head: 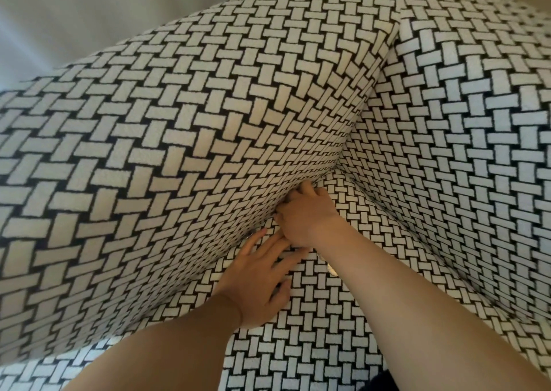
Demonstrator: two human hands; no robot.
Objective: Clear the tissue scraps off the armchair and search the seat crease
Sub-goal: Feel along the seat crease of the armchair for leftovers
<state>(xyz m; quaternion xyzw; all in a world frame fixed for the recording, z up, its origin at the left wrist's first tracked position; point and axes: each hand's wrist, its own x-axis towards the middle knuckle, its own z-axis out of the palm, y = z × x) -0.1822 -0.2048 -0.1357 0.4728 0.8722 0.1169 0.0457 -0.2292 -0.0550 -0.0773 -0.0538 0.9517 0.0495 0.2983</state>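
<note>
The armchair (179, 140) is covered in a black-and-white basket-weave fabric and fills the head view. My right hand (307, 214) has its fingertips pushed into the seat crease (298, 189) where the left arm panel meets the seat, so the fingers are partly hidden. My left hand (259, 280) lies flat on the seat cushion (322, 331) just below, fingers spread, tips near the crease. A small white scrap (331, 269) shows under my right wrist; it looks like tissue, but I cannot be sure.
The chair's backrest (477, 140) rises at the right. A pale grey wall or curtain (74, 18) stands behind the arm at the upper left. Something dark (384, 386) shows at the bottom edge.
</note>
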